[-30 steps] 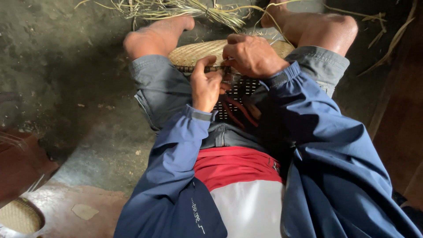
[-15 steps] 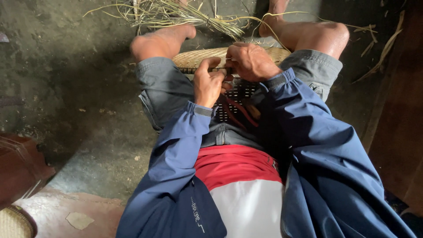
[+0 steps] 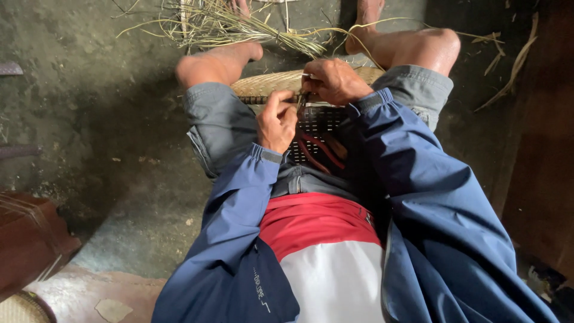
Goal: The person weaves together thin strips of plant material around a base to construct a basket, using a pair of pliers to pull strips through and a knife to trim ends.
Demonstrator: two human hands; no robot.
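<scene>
Left hand and right hand pinch strips — on the woven basket.

Knees and straw around basket.

Woven basket sits on the lap, btwn both knees, rim facing away from the body. Left hand rests on the basket's near edge; right hand is just beyond it, to the right, over the rim. Loose strips lie on the floor past the knees, w/ feet among them. Wooden block sits far left, near the body. More strips lie far right.
</scene>
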